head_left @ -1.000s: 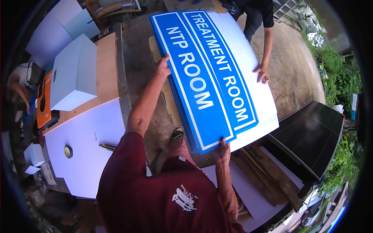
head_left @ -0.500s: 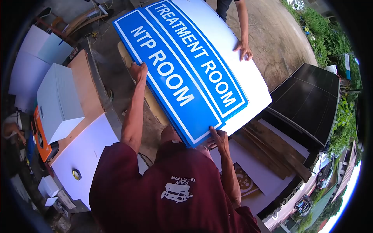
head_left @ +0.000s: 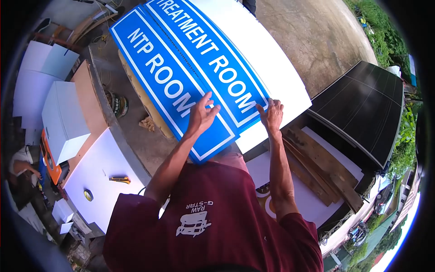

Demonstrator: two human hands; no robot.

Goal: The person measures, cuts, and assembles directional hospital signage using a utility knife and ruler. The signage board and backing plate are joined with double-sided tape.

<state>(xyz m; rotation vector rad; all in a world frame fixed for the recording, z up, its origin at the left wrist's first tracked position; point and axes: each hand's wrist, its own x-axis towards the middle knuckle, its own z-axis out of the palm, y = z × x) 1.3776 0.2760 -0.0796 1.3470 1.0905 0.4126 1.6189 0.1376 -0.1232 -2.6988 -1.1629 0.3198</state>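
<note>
concrete ground (head_left: 312, 41) lies behind; left hand (head_left: 201, 119) and right hand (head_left: 272, 119) have open fingers (head_left: 204, 99) at two signs (head_left: 170, 81), which uneven pushing could slide askew.

blue sign 1 (head_left: 154, 59): NTP ROOM | blue sign 2 (head_left: 211, 56): TREATMENT ROOM | maroon shirt (head_left: 226, 195): G-STAR, RAW

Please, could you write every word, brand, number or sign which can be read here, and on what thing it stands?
"NTP ROOM": one blue sign.
"TREATMENT ROOM": the other blue sign, first letter at the picture's edge.
"G-STAR" and "RAW": the dark red shirt, upside down in this view.
Not surely readable: small lettering on the bucket and partly covered print beneath the wooden planks.
</note>
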